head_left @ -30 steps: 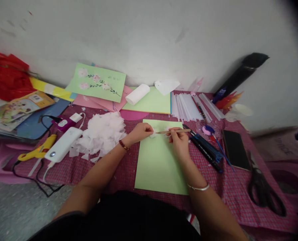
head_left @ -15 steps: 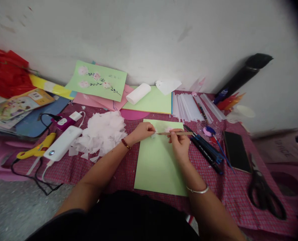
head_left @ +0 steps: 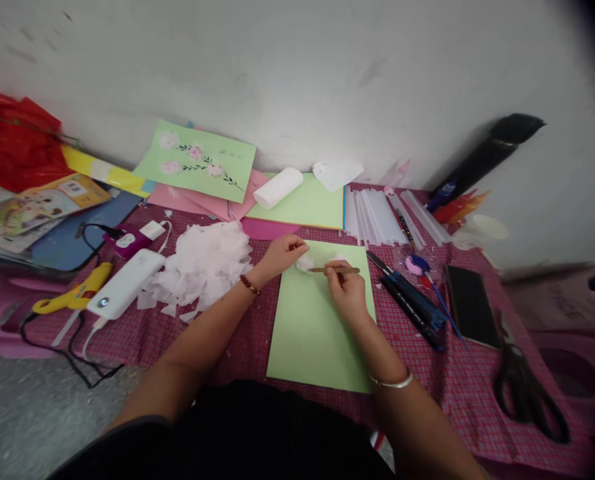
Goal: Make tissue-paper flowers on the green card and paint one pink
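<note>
Pinched around a thin brown wooden stick (head_left: 350, 270), my right hand (head_left: 348, 288) is over the upper right of a light green paper sheet (head_left: 317, 333). The stick's left tip meets a small white tissue paper tuft (head_left: 305, 265) on the sheet. My left hand (head_left: 283, 256) hovers just above and left of that tuft, thumb and fingertips closed together. Whether a scrap is between them is too small to make out. Another pale pinkish tuft (head_left: 338, 259) shows partly behind my right hand.
To the left lie a heap of white tissue pieces (head_left: 202, 260), a white power bank (head_left: 126, 285) and a yellow glue gun (head_left: 75, 293). A green card with paper flowers (head_left: 197, 160) leans behind. On the right are pens (head_left: 410, 307), a phone (head_left: 472, 307) and scissors (head_left: 525, 387).
My right hand has shifted slightly left and down with the stick. My left hand has drawn a little up and left, leaving the white tuft more visible on the sheet.
</note>
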The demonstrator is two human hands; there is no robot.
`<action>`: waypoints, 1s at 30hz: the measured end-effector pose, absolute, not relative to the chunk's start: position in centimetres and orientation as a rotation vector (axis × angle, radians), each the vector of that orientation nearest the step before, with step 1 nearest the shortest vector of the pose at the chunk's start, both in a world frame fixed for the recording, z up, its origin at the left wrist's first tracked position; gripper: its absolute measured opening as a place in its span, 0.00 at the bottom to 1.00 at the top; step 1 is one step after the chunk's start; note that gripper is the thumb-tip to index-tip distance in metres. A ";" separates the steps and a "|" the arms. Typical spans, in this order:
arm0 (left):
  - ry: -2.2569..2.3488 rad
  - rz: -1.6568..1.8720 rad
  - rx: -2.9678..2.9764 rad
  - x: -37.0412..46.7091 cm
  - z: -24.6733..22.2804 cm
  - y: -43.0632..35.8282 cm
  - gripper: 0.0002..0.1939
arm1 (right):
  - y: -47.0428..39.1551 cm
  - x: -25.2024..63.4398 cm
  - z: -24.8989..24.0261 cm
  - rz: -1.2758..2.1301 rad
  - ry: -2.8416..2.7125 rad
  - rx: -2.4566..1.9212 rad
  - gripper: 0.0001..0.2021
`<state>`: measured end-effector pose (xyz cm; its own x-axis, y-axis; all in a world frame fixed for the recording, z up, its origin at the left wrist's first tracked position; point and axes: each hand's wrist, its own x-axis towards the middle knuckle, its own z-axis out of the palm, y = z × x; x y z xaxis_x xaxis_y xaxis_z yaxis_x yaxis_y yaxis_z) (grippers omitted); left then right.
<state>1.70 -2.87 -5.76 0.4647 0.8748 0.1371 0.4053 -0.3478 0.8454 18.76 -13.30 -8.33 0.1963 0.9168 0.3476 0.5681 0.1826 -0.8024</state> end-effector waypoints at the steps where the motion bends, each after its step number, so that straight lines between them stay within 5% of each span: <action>1: 1.098 0.776 1.943 1.5 -5.8 -2.7 0.13 | -13.3 18.8 -8.3 0.428 -1.506 -1.503 0.10; 11: 1.208 0.589 2.008 0.8 -6.1 -2.2 0.14 | -13.8 18.4 -7.8 0.319 -1.704 -1.459 0.11; 20: 1.170 0.621 1.884 0.5 -6.3 -2.1 0.13 | -12.9 19.3 -8.5 0.770 -0.951 -1.280 0.11; 27: 0.908 1.076 1.518 -2.5 1.2 -2.0 0.06 | -12.9 19.4 -8.3 0.967 -0.761 -1.217 0.12; 30: 0.896 0.998 1.618 -4.8 4.3 -2.6 0.05 | -13.1 19.1 -8.3 1.050 -0.802 -1.196 0.11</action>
